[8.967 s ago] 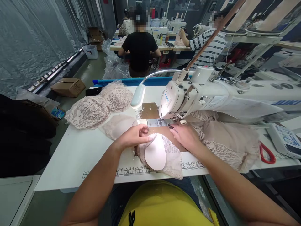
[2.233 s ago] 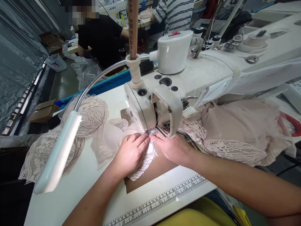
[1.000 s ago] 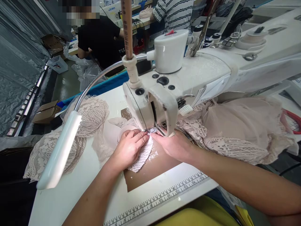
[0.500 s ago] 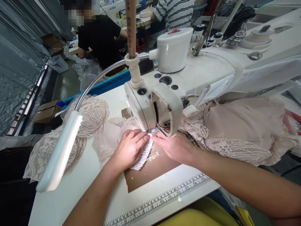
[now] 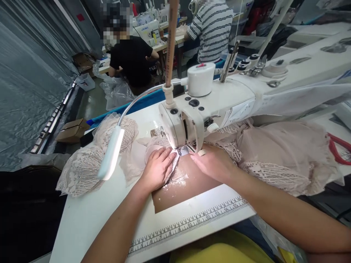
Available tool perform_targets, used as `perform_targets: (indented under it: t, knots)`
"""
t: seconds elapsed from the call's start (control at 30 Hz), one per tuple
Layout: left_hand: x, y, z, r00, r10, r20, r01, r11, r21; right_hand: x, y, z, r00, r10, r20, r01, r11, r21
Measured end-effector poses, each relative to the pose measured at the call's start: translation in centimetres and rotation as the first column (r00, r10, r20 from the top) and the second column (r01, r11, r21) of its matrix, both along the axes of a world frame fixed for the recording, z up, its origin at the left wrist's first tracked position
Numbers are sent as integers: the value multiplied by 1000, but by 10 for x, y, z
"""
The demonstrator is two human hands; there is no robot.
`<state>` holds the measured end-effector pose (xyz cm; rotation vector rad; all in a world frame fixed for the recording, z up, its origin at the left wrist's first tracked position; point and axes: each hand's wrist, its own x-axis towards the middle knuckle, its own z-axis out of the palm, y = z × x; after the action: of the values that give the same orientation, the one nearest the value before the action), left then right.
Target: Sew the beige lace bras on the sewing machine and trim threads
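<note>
My left hand (image 5: pixel 159 166) is curled over a pale pink lace bra cup (image 5: pixel 157 143), its fingertips close to the needle area of a white sewing machine (image 5: pixel 175 126). A narrow lace edge shows beside the thumb. On the other side of the presser foot, my right hand (image 5: pixel 214 162) rests low over the brown plate (image 5: pixel 186 188). Its thumb points at the foot; the machine's guard and head hide most of the fingers, so what they hold cannot be made out.
More lace cups (image 5: pixel 82 171) lie at the left beneath a lamp (image 5: pixel 111 155) on a bendy neck. A heap of sheer pink fabric (image 5: pixel 276 153) lies right, near red-handled scissors (image 5: pixel 338 148). A printed ruler (image 5: pixel 189 226) runs along the table's front. Two people sit at machines beyond.
The camera view has shifted, so the machine and table appear lower and smaller. My left hand lies further over the lace, covering more of it. My right thumb has drawn slightly away from the left hand.
</note>
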<state>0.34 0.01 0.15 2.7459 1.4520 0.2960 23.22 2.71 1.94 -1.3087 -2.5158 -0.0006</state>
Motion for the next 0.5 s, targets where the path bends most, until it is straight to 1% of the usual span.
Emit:
perform_targets:
  t: [0.1,0.2,0.3,0.37,0.43,0.5]
  knots:
    - [1,-3,0,999,33,-2,-33,999,17,6,2,-1,993,-85,88,84,996,14]
    - [5,-13,9,992,119,-39,-119,993,10,8,1,-2,972,-104,212,103,995,17]
    - [14,-32,26,966,238,-98,-243,969,-41,7,-3,0,951,-79,298,80,997,10]
    - [20,-49,36,952,281,-118,-293,952,-92,6,-5,1,945,-70,319,71,997,7]
    - [24,-65,45,953,288,-94,-300,943,-146,7,-5,1,949,-69,308,68,998,14]
    - [22,-79,51,962,273,-20,-270,939,-213,9,-4,0,955,-70,288,67,998,20]
